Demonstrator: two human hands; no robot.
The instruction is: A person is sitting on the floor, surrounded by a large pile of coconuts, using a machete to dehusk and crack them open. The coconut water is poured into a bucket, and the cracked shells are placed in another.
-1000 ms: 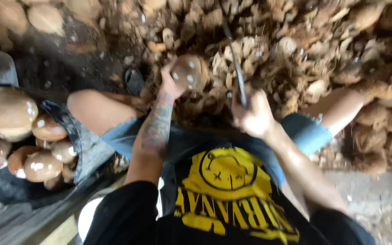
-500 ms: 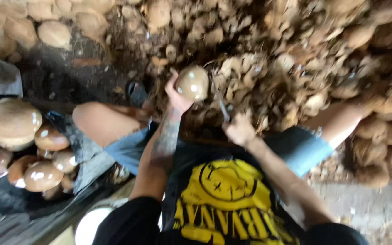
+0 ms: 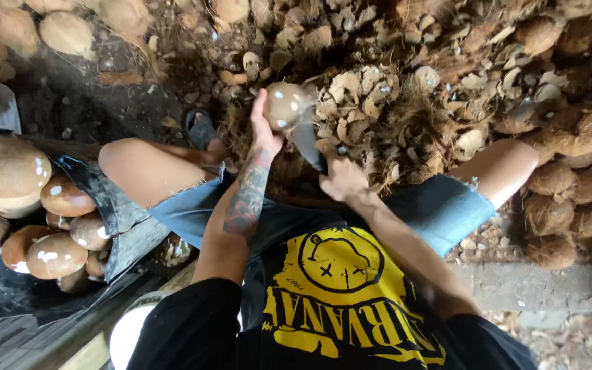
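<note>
My left hand (image 3: 266,131) holds a peeled brown coconut (image 3: 287,105) up in front of me, above my knees. My right hand (image 3: 342,179) grips the handle of a knife (image 3: 308,144), whose blade points up and touches the coconut's lower right side. Both hands are over a heap of coconut shell chips and husk fibre (image 3: 405,103). My forearms reach out over my black shirt with a yellow print.
A black-lined bin (image 3: 114,205) at the left holds several peeled coconuts (image 3: 8,168). Unhusked coconuts (image 3: 563,185) pile up at the right, more lie at top left (image 3: 66,33). A sandalled foot (image 3: 200,127) rests on the dirt. A white bucket rim (image 3: 128,332) sits below.
My right hand has brought the knife down from a raised position, and its blade now meets the coconut. My left hand has kept the coconut in about the same place.
</note>
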